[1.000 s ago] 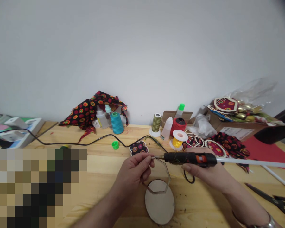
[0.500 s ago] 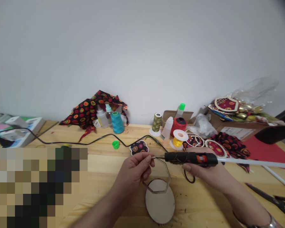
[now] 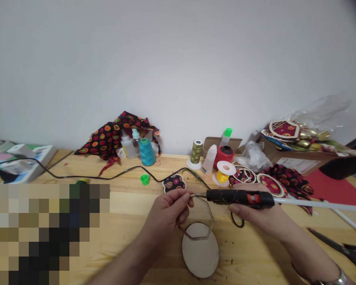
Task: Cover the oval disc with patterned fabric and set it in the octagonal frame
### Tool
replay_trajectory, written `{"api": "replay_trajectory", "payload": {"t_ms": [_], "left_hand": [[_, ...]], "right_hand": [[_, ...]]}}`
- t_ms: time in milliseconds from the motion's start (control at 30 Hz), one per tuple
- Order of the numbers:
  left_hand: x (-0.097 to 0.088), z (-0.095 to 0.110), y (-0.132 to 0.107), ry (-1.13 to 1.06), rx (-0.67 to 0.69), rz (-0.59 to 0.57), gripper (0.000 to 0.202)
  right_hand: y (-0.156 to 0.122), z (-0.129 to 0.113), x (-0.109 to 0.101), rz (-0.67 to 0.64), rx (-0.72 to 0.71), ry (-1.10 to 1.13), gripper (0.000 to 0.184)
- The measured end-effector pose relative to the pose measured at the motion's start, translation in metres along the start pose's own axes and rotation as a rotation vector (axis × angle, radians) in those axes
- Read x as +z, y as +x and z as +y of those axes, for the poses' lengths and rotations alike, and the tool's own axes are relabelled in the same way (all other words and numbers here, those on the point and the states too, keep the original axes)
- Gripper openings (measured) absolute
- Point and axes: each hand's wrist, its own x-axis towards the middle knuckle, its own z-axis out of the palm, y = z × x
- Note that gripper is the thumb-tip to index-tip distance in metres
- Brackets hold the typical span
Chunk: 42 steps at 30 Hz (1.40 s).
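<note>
Your left hand [image 3: 172,209]: angled inward, fingers pinching a thin frame [image 3: 200,238], which overlaps a round disc [image 3: 200,255] in view. Your right hand [image 3: 256,217]: level, fingers gripping a glue gun [image 3: 240,197] pointed leftward. Wooden worktop [image 3: 249,257]; pale wall [image 3: 172,71].

Two hands [image 3: 169,210], one glue gun [image 3: 235,197], one frame [image 3: 199,238], four spools [image 3: 147,152]

Before me rises a plain, pale grey wall [image 3: 178,71], just behind the far edge of my tabletop [image 3: 250,259], whose light wood grain runs side to side. Soft, diffuse light falls on both.
</note>
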Motion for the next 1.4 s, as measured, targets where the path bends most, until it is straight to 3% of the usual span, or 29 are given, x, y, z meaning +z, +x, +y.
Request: {"api": "replay_trajectory", "payload": {"t_ms": [1400], "left_hand": [[-0.0011, -0.0017, 0.0015, -0.029, -0.008, -0.002, 0.034]], "right_hand": [[-0.0010, 0.0045, 0.0010, 0.025, -0.038, 0.063, 0.037]]}}
